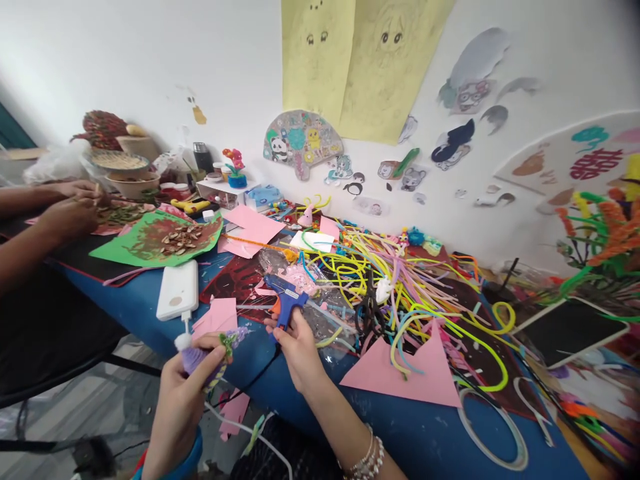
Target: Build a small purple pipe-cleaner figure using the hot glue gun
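Observation:
My right hand (pixel 296 343) is closed around the handle of a blue hot glue gun (pixel 289 300), whose nozzle end points up and left over the table. A translucent glue stick (pixel 325 315) sticks out of its back end. In my left hand (pixel 193 377) is a small pipe-cleaner figure (pixel 194 358), purple with a white pom-pom tip and green and lilac fuzzy bits at its right side. My fingers cover part of it. The two hands are apart, the figure lower left of the glue gun. Close behind my left hand lies a piece of pink paper (pixel 220 315).
A white power bank (pixel 179 290) with a plugged cable lies left. Loose pipe cleaners (pixel 360 263), black scissors (pixel 370 308) and pink paper (pixel 405 373) cover the right. Green paper (pixel 130 240) holds brown pieces. Another person's hands (pixel 75 210) work far left. A tablet (pixel 570 331) stands right.

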Demonstrator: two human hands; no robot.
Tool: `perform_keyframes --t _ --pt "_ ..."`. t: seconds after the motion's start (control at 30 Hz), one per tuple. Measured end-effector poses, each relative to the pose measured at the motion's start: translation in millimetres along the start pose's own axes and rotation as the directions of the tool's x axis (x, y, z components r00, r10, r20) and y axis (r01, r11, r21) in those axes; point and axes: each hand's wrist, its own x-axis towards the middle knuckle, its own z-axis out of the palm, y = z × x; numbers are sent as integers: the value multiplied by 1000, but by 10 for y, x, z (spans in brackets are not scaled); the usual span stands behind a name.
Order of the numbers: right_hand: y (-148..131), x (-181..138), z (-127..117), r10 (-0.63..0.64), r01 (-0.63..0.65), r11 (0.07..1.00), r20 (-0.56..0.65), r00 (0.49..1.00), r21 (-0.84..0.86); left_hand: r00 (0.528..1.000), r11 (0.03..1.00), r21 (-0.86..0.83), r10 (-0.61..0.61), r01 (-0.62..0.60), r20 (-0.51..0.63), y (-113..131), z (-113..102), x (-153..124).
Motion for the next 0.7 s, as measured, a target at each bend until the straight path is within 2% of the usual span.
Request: perform_keyframes --t 0.1,0.2,0.33,0.43,0.57,0.63,0.7 --pt "3 168 39 -33 32 997 -10 999 -75 998 995 -81 -61 61 8 -83 79 78" --pt "13 270 40 -105 90 980 -81 991 -178 995 986 -132 -94 99 45 -158 158 138" --pt "-19 226 -21 -231 155 940 -232 945 -305 987 980 -162 -97 117 126 -227 260 177" --pt "-108 115 -65 -245 158 929 -235 941 -336 979 975 -174 -111 141 172 -262 329 189" --pt "-252 -50 -121 -110 79 964 -108 988 -255 960 972 -165 -120 165 252 -255 375 188" --pt "-307 -125 -169 22 -25 983 -19 1000 -179 941 974 -145 -120 173 316 -226 379 186" --pt "-348 -181 -231 159 -150 982 75 984 -113 897 980 -112 -103 166 430 -194 382 194"
